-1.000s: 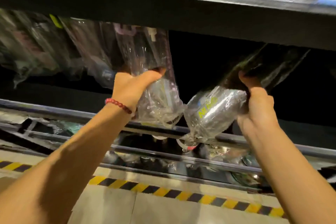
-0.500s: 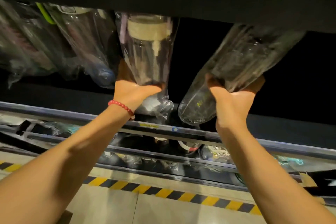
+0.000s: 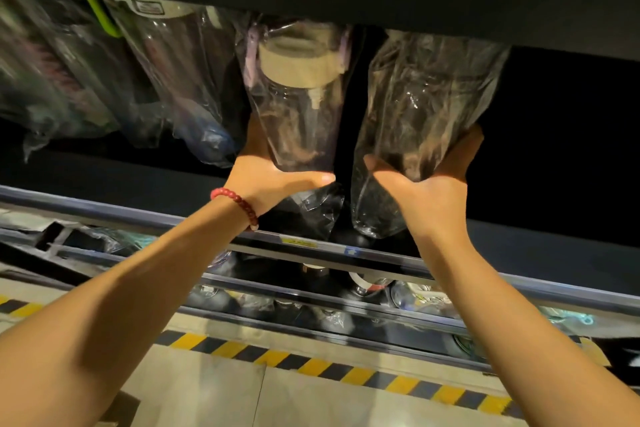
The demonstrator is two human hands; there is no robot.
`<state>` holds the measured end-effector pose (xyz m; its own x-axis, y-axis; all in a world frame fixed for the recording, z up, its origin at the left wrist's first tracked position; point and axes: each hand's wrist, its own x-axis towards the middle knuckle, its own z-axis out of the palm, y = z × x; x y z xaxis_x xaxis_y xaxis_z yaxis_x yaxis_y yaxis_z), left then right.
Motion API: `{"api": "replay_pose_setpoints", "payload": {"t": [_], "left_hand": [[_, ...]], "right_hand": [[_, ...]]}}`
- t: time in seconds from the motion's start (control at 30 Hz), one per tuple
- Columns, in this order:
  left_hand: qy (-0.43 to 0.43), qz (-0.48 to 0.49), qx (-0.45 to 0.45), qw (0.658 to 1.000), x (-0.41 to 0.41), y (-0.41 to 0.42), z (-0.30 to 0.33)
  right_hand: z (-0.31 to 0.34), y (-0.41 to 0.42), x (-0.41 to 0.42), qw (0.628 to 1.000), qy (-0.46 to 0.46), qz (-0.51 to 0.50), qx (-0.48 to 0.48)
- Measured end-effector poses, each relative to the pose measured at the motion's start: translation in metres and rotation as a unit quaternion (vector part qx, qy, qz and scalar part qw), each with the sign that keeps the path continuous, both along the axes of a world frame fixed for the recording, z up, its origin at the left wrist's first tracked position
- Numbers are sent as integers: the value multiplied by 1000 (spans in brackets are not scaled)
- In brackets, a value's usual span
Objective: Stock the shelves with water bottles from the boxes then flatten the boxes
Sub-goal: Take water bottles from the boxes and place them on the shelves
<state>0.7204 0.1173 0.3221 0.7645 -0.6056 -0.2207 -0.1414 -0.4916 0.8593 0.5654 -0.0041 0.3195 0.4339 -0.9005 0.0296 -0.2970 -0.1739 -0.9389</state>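
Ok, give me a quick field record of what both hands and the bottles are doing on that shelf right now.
left hand: grips the base of the cream-lidded bottle, which stands upright in a clear wrapper
right hand: grips the lower part of the wrapped bottle beside it
gap: a narrow dark gap between the two bottles
shelf neighbours: more wrapped bottles to the left
shelf edge: below both hands

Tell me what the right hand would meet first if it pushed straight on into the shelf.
Probably nothing soon: behind the right hand and its wrapped bottle the shelf bay looks dark and free. Depth there is unclear, so a back wall or another bottle may be hidden.
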Motion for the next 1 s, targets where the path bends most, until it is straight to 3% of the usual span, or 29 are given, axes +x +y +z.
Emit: {"api": "replay_pose_setpoints", "payload": {"t": [0.13, 0.33, 0.43, 0.57, 0.63, 0.77, 1.0], "left_hand": [[-61, -39, 98, 993, 5, 6, -5], [-100, -21, 81, 991, 4, 5, -10], [-92, -20, 31, 995, 10, 1, -15], [-80, -11, -21, 997, 16, -5, -16], [-103, -18, -26, 994, 21, -10, -17], [-126, -15, -32, 991, 31, -19, -18], [-121, -17, -41, 992, 39, -27, -21]], "right_hand": [[-19, 4, -6, 995, 85, 49, -21], [-28, 3, -8, 991, 125, 41, 0], [-26, -4, 3, 988, 146, 44, 28], [-28, -12, 23, 992, 81, 52, 79], [-26, -12, 33, 996, 50, 58, 34], [-23, -16, 43, 992, 82, 35, -87], [-28, -24, 54, 994, 80, 27, -66]]}}
